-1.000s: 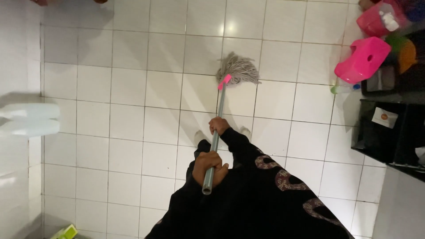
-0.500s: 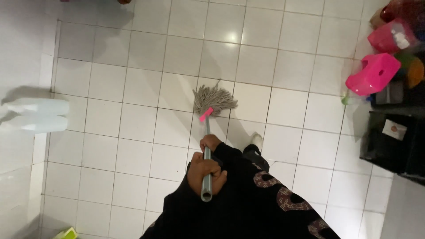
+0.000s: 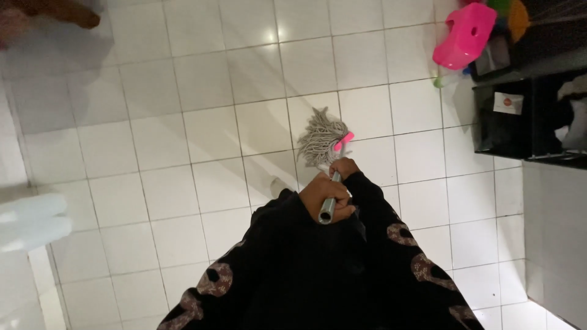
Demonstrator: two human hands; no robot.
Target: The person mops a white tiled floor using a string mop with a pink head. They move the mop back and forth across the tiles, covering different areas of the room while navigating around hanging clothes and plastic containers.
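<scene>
My fingers (image 3: 340,197) are wrapped round the one mop handle (image 3: 331,194): left hand (image 3: 324,197) at its top end, right hand (image 3: 343,166) lower and nearer the single grey mop head (image 3: 319,142); the handle's long axis runs steeply away from me to the tiled floor (image 3: 202,134); one pink stool (image 3: 463,35) stands well apart.

Both hands, left hand (image 3: 326,197) nearer, right hand (image 3: 344,167) ahead, clenched.

One camera sits on the person's head, looking steeply down. Both hands (image 3: 330,192) lie close below, white floor tiles (image 3: 183,140) farther beyond the grip.
</scene>
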